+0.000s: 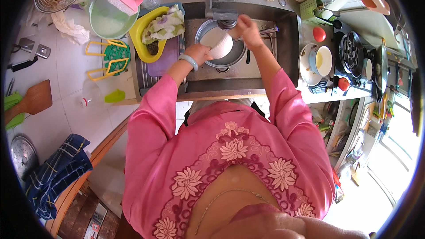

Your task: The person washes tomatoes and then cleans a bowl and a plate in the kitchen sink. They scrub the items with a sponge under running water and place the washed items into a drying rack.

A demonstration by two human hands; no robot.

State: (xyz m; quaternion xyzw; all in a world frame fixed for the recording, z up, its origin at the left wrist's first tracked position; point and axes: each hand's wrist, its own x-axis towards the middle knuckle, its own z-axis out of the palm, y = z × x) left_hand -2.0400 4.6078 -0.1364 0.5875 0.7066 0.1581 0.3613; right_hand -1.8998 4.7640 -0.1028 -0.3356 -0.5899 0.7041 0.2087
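A white bowl (221,47) is tilted over a round metal pot (236,58) in the sink (199,88). My left hand (198,54) grips the bowl's left edge. At the right, beneath the black faucet (225,15), is my right hand (247,33), slightly blurred; its fingers are near the bowl's upper right side, and whether they touch it is unclear. Whitish contents show in the upper left of the pot. Right of the pot, a utensil handle (269,31) lies in the sink.
On the left stand a yellow basin (135,36) with a patterned cloth (164,26), a purple board (162,64) and a green pitcher (113,23). Right of the sink are stacked bowls (322,60), tomatoes (319,34) and a stove (352,83).
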